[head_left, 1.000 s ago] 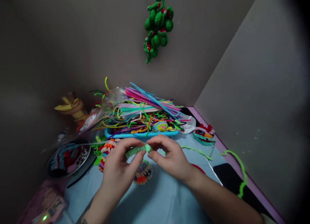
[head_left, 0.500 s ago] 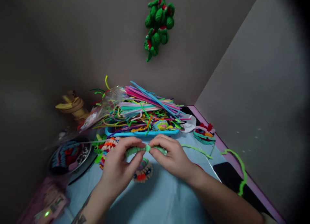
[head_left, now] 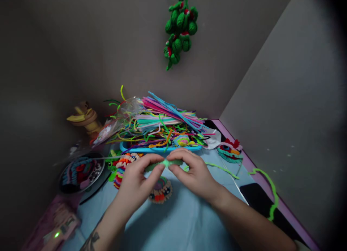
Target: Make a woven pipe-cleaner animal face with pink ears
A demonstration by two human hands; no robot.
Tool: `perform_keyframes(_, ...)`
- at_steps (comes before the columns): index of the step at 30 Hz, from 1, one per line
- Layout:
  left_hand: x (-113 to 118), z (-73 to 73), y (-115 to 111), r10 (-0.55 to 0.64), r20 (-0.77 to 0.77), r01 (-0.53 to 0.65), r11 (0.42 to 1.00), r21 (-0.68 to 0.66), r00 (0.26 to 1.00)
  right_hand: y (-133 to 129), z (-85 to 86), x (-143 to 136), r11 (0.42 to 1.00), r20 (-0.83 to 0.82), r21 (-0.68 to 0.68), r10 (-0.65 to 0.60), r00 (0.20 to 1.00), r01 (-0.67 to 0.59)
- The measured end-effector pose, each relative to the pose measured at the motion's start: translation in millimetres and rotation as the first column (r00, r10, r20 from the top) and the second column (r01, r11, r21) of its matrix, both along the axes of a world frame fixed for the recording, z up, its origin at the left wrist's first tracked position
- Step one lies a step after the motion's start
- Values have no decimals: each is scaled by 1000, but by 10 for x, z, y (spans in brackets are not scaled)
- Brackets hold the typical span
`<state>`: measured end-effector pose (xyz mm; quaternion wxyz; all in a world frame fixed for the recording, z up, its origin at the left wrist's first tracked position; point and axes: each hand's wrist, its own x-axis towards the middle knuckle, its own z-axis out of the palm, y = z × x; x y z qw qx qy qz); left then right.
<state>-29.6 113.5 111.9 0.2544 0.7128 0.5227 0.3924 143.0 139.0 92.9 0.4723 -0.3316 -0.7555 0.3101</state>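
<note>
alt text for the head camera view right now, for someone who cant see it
Two bare hands, left and right, pinch a pale green fuzzy strip between them above a light blue cloth. Behind them, a blue tray overflows with colourful pipe cleaners, and a green knitted-looking cluster hangs higher up.

Dim, soft light, dark right edge, gentle blur, and shadow on the blue cloth (head_left: pixel 179 225).

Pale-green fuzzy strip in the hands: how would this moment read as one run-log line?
left hand: fingers pinch pale-green strip | right hand: fingers pinch same strip | fuzzy sticks: heaped in blue tray
</note>
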Motion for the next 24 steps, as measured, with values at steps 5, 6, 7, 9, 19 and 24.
perform_keyframes(5,28,-17,1,3,28,-2,1000,-28,1000,-15,-9,-26,1000,3,-20,-21,1000,21)
perform_keyframes(6,35,-25,0,-2,35,3,999,-37,999,-19,-10,-33,999,4,-20,-28,1000,28)
perform_keyframes(7,42,-35,0,-5,42,7,999,-46,999,-25,-13,-40,999,8,-18,-33,999,34)
perform_keyframes(9,53,-60,2,-7,56,10,998,-65,998,-36,-21,-53,999,20,-11,-45,999,45)
perform_keyframes(19,76,-144,38,14,147,3,994,-111,989,-51,-81,-67,997,103,33,-74,992,71)
perform_keyframes(24,69,-133,45,43,209,0,980,-200,977,-38,-125,-69,993,121,100,-76,990,64)
